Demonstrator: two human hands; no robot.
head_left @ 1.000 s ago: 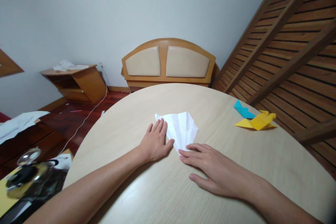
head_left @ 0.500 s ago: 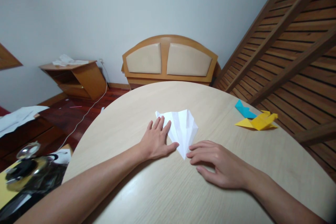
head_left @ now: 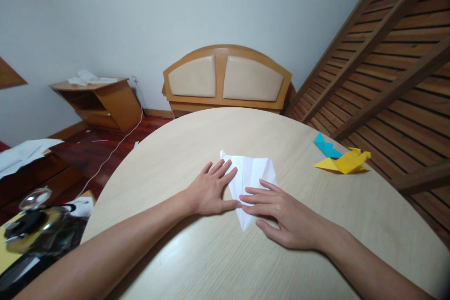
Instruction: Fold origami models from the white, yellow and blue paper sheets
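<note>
Left hand (head_left: 209, 192) palm down, fingers spread, fingertips on the near side of the white paper (head_left: 251, 166), thumb reaching across its lower part. Right hand (head_left: 281, 208) also flattened, fingers a little apart, lying over the paper's lower right; its thumb sat just off the paper's edge. Neither hand pinched anything. Left thumb tip and right fingertips nearly met; couldn't tell from my spot whether they touched. Paper was creased lengthwise, lay between the two hands on the round table (head_left: 197, 262), wide end beyond the fingers, point toward the person, just below the left thumb. Well off to the right of the right hand, and farther forward: blue folded paper (head_left: 327, 147), yellow folded paper (head_left: 348, 162) right beside it. Straight ahead past both hands, beyond the table, stood a headboard (head_left: 220, 75).
</note>
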